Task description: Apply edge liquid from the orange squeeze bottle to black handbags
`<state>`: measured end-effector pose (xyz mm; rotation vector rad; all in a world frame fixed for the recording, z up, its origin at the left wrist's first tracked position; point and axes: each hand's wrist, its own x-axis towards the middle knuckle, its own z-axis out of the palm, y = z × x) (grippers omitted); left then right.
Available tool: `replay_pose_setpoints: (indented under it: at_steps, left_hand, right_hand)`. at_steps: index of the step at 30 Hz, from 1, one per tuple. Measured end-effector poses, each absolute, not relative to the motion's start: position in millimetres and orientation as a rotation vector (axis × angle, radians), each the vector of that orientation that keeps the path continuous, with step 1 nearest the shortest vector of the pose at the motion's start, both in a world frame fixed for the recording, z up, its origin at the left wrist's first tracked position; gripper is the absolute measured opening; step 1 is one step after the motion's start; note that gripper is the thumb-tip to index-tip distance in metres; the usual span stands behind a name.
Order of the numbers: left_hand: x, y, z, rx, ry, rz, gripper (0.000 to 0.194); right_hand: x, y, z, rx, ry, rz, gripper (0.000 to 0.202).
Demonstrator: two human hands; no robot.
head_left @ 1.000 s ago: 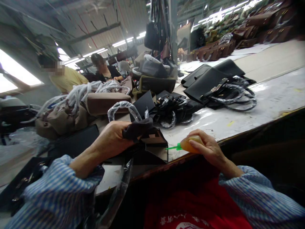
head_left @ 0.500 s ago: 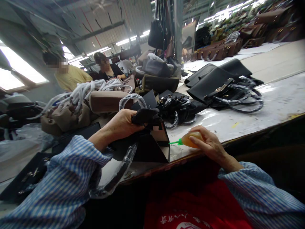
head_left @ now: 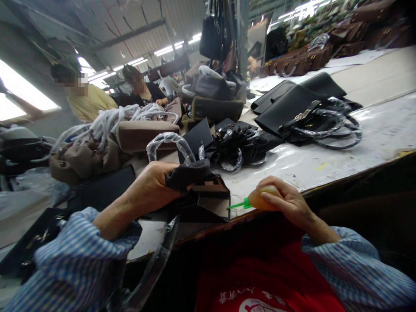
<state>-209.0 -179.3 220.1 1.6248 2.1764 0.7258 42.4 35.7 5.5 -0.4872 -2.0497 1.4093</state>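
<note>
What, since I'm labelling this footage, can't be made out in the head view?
All in the head view:
Left hand: fingertips hidden by the black flap.
Green nozzle: too small to tell if its tip touches the bag.
Shirt badge: cut off by the bottom edge.

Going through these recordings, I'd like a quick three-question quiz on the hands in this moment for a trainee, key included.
1. Multiple choice: The nozzle of the bottle in the right hand is which colour?
A) red
B) green
C) white

2. True or false: The left hand grips part of a black bag.

3. Short answer: Toward which thing does the nozzle point?

Key: 1. B; 2. true; 3. the black bag
</note>
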Motion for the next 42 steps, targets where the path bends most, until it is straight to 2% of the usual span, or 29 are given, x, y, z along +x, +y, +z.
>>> replay_pose_setpoints:
  at_steps: [5,11,18,32,42]
  left_hand:
    - [-202.2,-193.2,217.4,1.719,2.117,0.719,0.015]
    - [-195.3,-212.9,208.9,1.949,2.073,0.75,0.023]
    - [-183.6,-234.7,201.6,1.941,2.106,0.706,0.022]
    - [-164.6,-271.6,177.0,1.892,2.127,0.89,0.006]
    - [-161.0,-299.3,155.3,1.731,2.216,0.911,0.04]
  right_hand:
    - [47.1,26.8,2.8,-0.47,-2.041,1.391,0.025]
    - [53.6,17.7,1.3,-0.42,-2.007,1.285,0.018]
    - [60.4,8.9,1.7,-0.399,-1.986,1.263,0.02]
    - [65.1,-5.3,2.3,-0.456,-2.019,1.348,0.017]
    - [69.6,-21.9,14.5,-0.417,-2.012,1.276,0.019]
